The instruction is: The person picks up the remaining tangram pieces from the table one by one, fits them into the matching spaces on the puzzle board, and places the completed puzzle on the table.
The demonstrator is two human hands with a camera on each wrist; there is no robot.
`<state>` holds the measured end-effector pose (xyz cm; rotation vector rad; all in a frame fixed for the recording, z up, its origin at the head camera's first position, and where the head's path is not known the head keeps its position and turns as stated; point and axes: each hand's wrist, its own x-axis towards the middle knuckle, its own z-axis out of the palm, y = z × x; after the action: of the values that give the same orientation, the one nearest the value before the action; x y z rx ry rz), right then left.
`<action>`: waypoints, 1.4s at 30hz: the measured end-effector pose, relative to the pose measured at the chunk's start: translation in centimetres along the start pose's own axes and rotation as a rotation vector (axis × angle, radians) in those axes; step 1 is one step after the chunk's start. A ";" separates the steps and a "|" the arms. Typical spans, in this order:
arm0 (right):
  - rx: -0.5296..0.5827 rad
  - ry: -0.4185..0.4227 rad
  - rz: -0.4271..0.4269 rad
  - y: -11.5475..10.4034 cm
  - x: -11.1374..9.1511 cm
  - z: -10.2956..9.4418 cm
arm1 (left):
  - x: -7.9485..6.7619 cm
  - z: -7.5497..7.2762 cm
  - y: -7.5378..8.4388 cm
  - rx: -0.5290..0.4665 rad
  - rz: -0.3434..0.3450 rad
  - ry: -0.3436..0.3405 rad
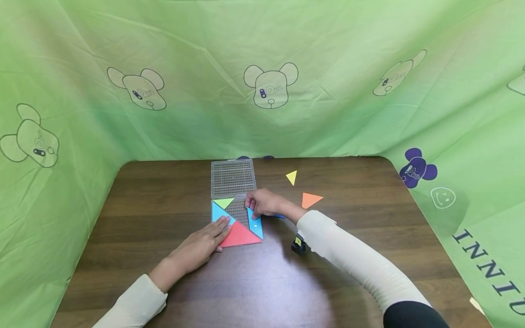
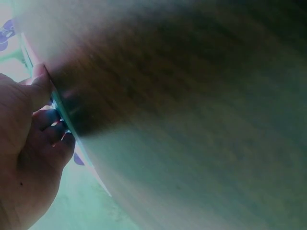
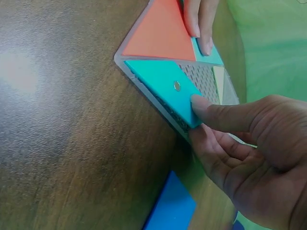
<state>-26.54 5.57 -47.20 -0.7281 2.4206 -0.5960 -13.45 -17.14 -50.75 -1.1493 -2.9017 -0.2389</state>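
Observation:
An opened clear plastic case lies on the table, its front half [image 1: 238,209] holding flat tangram pieces. My right hand [image 1: 264,202] pinches a light blue parallelogram [image 3: 163,84] between thumb and fingers at its far end. This piece slants over the right side of the case, and a small round spot shows on it. My left hand [image 1: 203,243] rests with extended fingers on a light blue triangle [image 1: 220,210] and a red triangle [image 1: 243,234], its thumb at the case's front edge. A light green triangle [image 1: 223,202] sits in the back left corner.
The case's dotted other half [image 1: 233,177] lies behind. Loose on the right are a yellow triangle [image 1: 292,177], an orange triangle [image 1: 311,199] and a darker blue piece [image 3: 172,206]. A small black object [image 1: 298,244] stands near the right forearm. Green cloth [image 1: 205,114] surrounds the table.

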 end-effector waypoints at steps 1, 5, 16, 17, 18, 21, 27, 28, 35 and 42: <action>-0.009 -0.001 0.004 -0.1 0.0 0.0 | 0.0 0.0 0.0 0.000 0.000 0.002; -0.047 -0.002 0.011 -0.4 0.1 -0.1 | 0.0 0.1 -0.1 0.008 0.000 0.002; -0.106 0.000 0.049 -1.3 0.1 -0.1 | 0.1 0.1 -0.1 0.027 0.010 0.015; -0.110 0.001 0.053 -1.4 0.1 -0.1 | 0.1 0.1 -0.1 0.027 0.013 0.019; -0.115 0.001 0.060 -1.5 0.0 0.0 | 0.1 0.1 -0.1 0.028 0.015 0.022; -0.138 0.003 0.076 -1.8 0.0 0.1 | 0.1 0.1 -0.1 0.025 0.020 0.022; -0.167 0.009 0.094 -2.3 0.0 0.1 | 0.0 0.0 0.0 0.012 0.009 0.007; -0.168 0.010 0.093 -2.3 0.0 0.1 | 0.0 0.0 0.0 0.011 0.005 0.003; -0.212 0.019 0.072 -2.2 0.1 0.3 | 0.1 -0.1 0.0 0.013 0.002 -0.007; -0.249 0.040 0.059 -2.2 0.1 0.6 | 0.1 0.0 -0.1 0.021 0.007 -0.002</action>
<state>-25.42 3.75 -46.52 -0.7473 2.5729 -0.2906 -13.54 -17.14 -50.78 -1.1576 -2.8942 -0.2059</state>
